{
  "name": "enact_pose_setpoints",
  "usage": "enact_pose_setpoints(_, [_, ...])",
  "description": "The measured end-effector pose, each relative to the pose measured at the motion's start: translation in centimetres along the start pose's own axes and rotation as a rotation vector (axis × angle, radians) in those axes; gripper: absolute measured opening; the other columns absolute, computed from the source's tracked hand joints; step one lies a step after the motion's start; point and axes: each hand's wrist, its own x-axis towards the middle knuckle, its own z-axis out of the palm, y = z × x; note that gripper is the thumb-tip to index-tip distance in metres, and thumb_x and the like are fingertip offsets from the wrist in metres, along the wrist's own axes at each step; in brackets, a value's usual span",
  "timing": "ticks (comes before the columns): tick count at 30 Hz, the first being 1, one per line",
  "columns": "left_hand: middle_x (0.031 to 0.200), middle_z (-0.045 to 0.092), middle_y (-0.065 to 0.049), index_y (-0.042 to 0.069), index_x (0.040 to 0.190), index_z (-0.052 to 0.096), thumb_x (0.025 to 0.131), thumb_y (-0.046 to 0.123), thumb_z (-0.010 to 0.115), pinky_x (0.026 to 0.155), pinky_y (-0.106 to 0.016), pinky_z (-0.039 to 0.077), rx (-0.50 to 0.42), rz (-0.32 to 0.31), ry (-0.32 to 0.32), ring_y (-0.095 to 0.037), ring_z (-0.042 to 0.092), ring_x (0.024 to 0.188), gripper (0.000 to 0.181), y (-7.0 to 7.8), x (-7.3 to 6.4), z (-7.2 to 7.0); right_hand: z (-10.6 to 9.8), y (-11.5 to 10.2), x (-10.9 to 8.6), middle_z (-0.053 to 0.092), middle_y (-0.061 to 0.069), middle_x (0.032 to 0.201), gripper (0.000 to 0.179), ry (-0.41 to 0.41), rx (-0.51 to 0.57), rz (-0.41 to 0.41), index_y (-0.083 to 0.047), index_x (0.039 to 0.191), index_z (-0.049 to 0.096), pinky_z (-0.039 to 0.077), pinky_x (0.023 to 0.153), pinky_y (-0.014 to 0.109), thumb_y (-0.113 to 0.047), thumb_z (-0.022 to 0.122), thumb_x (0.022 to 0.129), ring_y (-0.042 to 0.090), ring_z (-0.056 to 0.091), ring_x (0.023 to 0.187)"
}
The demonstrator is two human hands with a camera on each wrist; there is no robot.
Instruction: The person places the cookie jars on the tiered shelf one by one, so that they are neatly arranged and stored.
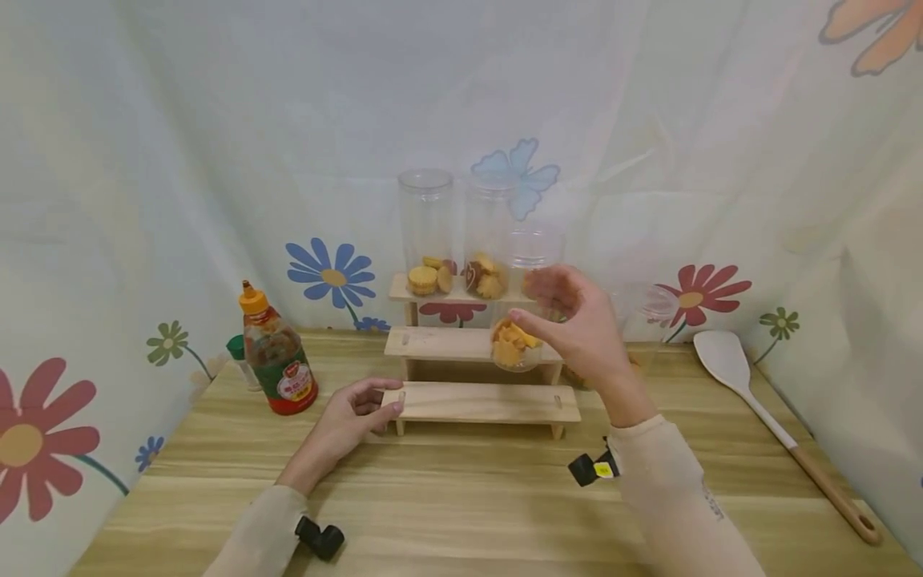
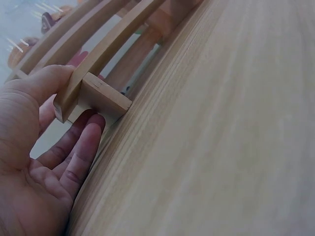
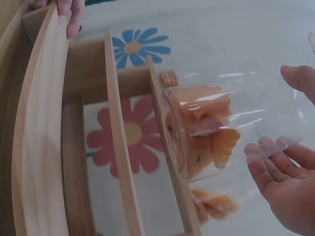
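Three-tier wooden rack (image 1: 479,402): standing on the wood-grain table (image 1: 440,497), tiers stepping up toward the floral backdrop (image 1: 317,160).
Right hand (image 1: 584,328): curled round the clear cracker jar (image 1: 513,344), opened about as wide as the jar. In the right-wrist view, fingertips seen along one side and thumb on the opposite side; hard to tell there whether actually touching with the thumb.
Cracker jar: upright at the right half of the rack. Seen from the head in front of the middle tier, from the right wrist across the top tier's edge; cannot tell whether touching the rack at its base. Filled only near the bottom – scalloped edges and small dark spots on the crackers readable from the right wrist alone.
Left hand (image 1: 356,413): pinching the left end of the rack's bottom tier, thumb above. Fingers reaching below the board by the end leg – clear in the left-wrist view, largely hidden from the head.
Rack's top tier: holding a clear jar of yellow biscuits (image 1: 425,224) and, just right, a clear jar of mixed biscuits (image 1: 489,232).
Left of rack: a red sauce bottle (image 1: 281,357), orange-capped, and a green-capped shaker (image 1: 241,361), both seen only from the head.
Right of rack: another clear jar (image 1: 652,308), partly hidden; farther out, a white spatula (image 1: 724,361), wooden-handled.
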Motion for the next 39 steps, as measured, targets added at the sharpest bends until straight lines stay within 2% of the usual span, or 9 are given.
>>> enact_pose_setpoints(5, [0.113,0.072,-0.018,0.008,0.144,0.071,0.106,0.022,0.081,0.076,-0.032,0.063,0.006,0.009,-0.006,-0.023,0.073,0.090,0.042,0.0,-0.2,0.0,3.4,-0.1,1.4,0.068,0.019,0.144,0.063,-0.043,0.070,0.043,-0.005,0.146,0.064,0.054,0.117,0.045,-0.024,0.095,0.094,0.041,0.064,0.136])
enact_pose_setpoints(10, [0.112,0.073,-0.016,0.010,0.144,0.072,0.105,0.024,0.082,0.077,-0.032,0.063,0.005,0.003,-0.003,-0.024,0.073,0.092,0.042,0.0,-0.1,0.0,6.4,0.0,2.4,0.068,0.016,0.142,0.064,-0.050,0.107,0.071,-0.009,0.146,0.064,0.054,0.115,0.051,-0.027,0.095,0.093,0.039,0.066,0.135])
enact_pose_setpoints(15, [0.114,0.074,-0.013,0.014,0.143,0.073,0.105,0.027,0.083,0.078,-0.033,0.064,0.004,-0.018,0.003,-0.024,0.074,0.094,0.042,0.0,0.0,0.0,9.0,0.0,3.0,0.065,0.019,0.148,0.072,-0.051,0.125,0.104,-0.007,0.153,0.061,0.055,0.115,0.049,-0.029,0.096,0.093,0.037,0.066,0.137])
enact_pose_setpoints(21, [0.114,0.074,-0.012,0.015,0.143,0.073,0.104,0.028,0.083,0.078,-0.033,0.064,0.004,-0.026,0.007,-0.025,0.074,0.094,0.042,0.0,-0.1,-0.1,11.6,0.2,3.6,0.068,0.016,0.144,0.073,-0.028,0.121,0.095,-0.007,0.152,0.062,0.058,0.112,0.048,-0.030,0.096,0.092,0.033,0.070,0.131])
enact_pose_setpoints(26, [0.115,0.075,-0.012,0.016,0.143,0.074,0.104,0.029,0.084,0.078,-0.032,0.063,0.008,-0.021,0.004,-0.025,0.074,0.095,0.042,0.1,0.0,0.1,12.7,0.3,3.5,0.067,0.017,0.144,0.077,-0.015,0.162,0.120,-0.006,0.154,0.059,0.062,0.105,0.046,-0.029,0.097,0.091,0.030,0.075,0.123])
enact_pose_setpoints(32, [0.116,0.075,-0.013,0.015,0.143,0.073,0.105,0.030,0.083,0.078,-0.032,0.063,0.020,-0.019,0.000,-0.026,0.074,0.096,0.042,0.2,0.0,0.1,13.2,0.4,3.3,0.069,0.016,0.143,0.082,0.020,0.136,0.111,-0.005,0.153,0.059,0.062,0.105,0.044,-0.032,0.100,0.087,0.027,0.075,0.122])
enact_pose_setpoints(39, [0.115,0.076,-0.011,0.015,0.143,0.073,0.104,0.028,0.083,0.077,-0.032,0.063,0.011,-0.028,0.007,-0.024,0.074,0.095,0.042,0.4,-0.2,-0.1,13.6,0.6,3.2,0.070,0.017,0.140,0.079,0.046,0.071,0.102,-0.001,0.148,0.060,0.060,0.108,0.048,-0.031,0.100,0.087,0.035,0.073,0.127])
